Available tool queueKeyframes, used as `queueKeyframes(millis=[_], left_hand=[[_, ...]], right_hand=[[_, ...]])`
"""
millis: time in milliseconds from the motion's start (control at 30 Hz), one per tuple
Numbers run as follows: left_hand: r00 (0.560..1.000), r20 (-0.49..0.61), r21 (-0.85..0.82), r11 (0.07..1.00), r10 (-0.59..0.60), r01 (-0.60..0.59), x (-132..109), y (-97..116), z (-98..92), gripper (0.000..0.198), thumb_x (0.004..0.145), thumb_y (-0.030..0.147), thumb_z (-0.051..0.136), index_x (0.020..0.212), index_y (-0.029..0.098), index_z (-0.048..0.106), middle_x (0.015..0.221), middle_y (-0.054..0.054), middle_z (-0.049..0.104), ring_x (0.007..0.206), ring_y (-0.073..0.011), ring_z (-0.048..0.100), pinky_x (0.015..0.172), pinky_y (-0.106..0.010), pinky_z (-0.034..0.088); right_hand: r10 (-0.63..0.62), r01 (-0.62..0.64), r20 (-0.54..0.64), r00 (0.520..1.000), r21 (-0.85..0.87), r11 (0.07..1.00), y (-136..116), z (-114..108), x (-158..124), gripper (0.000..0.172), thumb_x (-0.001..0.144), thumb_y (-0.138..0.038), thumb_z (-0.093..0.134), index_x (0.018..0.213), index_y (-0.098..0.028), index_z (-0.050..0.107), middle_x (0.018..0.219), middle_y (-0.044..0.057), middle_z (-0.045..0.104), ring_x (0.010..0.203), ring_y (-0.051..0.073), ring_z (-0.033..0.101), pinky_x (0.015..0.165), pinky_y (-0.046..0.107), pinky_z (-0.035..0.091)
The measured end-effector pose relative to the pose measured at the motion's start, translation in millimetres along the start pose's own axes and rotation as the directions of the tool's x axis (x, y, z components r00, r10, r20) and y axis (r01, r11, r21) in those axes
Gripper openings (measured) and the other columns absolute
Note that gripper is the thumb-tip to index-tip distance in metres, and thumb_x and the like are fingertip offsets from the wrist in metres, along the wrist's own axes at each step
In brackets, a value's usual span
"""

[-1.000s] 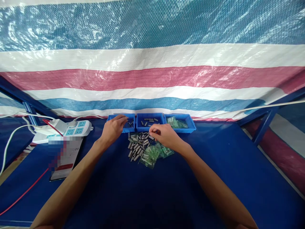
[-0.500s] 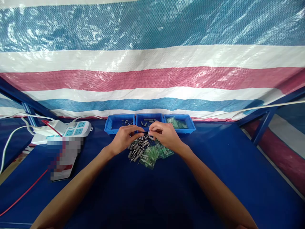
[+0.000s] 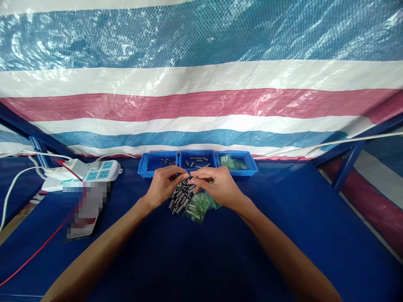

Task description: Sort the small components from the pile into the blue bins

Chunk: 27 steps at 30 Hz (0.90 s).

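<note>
My left hand (image 3: 164, 184) is closed in a pinch, thumb against fingers, on a thin dark rod (image 3: 189, 175) that is mostly covered. Its fingertips meet those of my right hand (image 3: 224, 186), also pinched; what this one grips is too small and hidden to name. Under both hands lies a heap of short grey cylinders (image 3: 180, 199) mixed with thin dark rods. Beside the heap, partly beneath my right hand, are small clear-green plastic packets (image 3: 198, 207).
Behind the hands stand three joined blue bins: the left bin (image 3: 147, 169) has dark rods, the middle bin (image 3: 183, 153) grey cylinders, the right bin (image 3: 254, 167) green packets. A power strip (image 3: 110, 170) with cables and a blurred phone (image 3: 85, 226) lie left. A striped tarp (image 3: 201, 105) hangs behind.
My right hand has moved left, closing the gap to my left hand, and its fingers now cover most of the thin rod. My left hand has barely moved.
</note>
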State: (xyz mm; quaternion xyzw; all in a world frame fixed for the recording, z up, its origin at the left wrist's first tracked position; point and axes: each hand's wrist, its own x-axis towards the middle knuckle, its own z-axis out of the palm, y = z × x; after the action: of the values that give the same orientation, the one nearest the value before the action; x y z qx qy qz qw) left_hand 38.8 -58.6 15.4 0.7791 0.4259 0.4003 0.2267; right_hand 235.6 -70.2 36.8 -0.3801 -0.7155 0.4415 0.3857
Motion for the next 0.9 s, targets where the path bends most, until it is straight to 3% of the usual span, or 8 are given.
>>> queueKeyframes(millis=[133, 433, 767, 900], left_hand=[[0.999, 0.004, -0.039, 0.999, -0.036, 0.036, -0.3, -0.4, 2.1, 0.030, 0.087, 0.041, 0.058, 0.078, 0.014, 0.069, 0.066, -0.003, 0.063, 0.052, -0.0094, 0.045, 0.048, -0.023, 0.034], [0.997, -0.010, -0.088, 0.993, -0.077, 0.076, 0.4, 0.6, -0.2, 0.023, 0.085, 0.036, 0.062, 0.078, 0.016, 0.068, 0.068, -0.002, 0.062, 0.053, -0.0088, 0.046, 0.049, -0.023, 0.035], [0.998, -0.003, -0.103, 0.993, -0.063, 0.063, 0.7, -2.4, -0.3, 0.022, 0.082, 0.037, 0.066, 0.083, 0.015, 0.071, 0.076, -0.005, 0.067, 0.053, -0.0088, 0.048, 0.049, -0.023, 0.039], [0.999, 0.013, -0.103, 0.993, -0.052, 0.053, 0.9, -1.0, -0.7, 0.021, 0.083, 0.035, 0.065, 0.082, 0.015, 0.071, 0.077, -0.005, 0.068, 0.056, -0.0093, 0.050, 0.050, -0.022, 0.040]], right_hand=[[0.016, -0.016, -0.006, 1.000, 0.030, 0.999, 2.0, -2.9, 2.1, 0.019, 0.086, -0.031, 0.060, 0.090, -0.015, 0.068, 0.080, 0.006, 0.073, 0.062, 0.017, 0.070, 0.060, 0.028, 0.057], [0.041, -0.030, 0.070, 0.997, -0.146, 0.989, 5.4, -5.2, 7.3, 0.020, 0.091, -0.028, 0.051, 0.084, -0.015, 0.063, 0.074, 0.003, 0.067, 0.063, 0.013, 0.066, 0.061, 0.023, 0.052], [0.004, -0.010, -0.037, 0.999, -0.179, 0.984, 3.8, -6.4, 7.8, 0.014, 0.088, -0.024, 0.054, 0.087, -0.015, 0.066, 0.065, 0.001, 0.065, 0.057, 0.012, 0.062, 0.059, 0.024, 0.049], [-0.022, 0.011, -0.061, 0.998, -0.164, 0.986, 4.0, -5.6, 7.8, 0.013, 0.086, -0.023, 0.057, 0.090, -0.015, 0.067, 0.073, 0.003, 0.068, 0.062, 0.013, 0.065, 0.060, 0.024, 0.050]])
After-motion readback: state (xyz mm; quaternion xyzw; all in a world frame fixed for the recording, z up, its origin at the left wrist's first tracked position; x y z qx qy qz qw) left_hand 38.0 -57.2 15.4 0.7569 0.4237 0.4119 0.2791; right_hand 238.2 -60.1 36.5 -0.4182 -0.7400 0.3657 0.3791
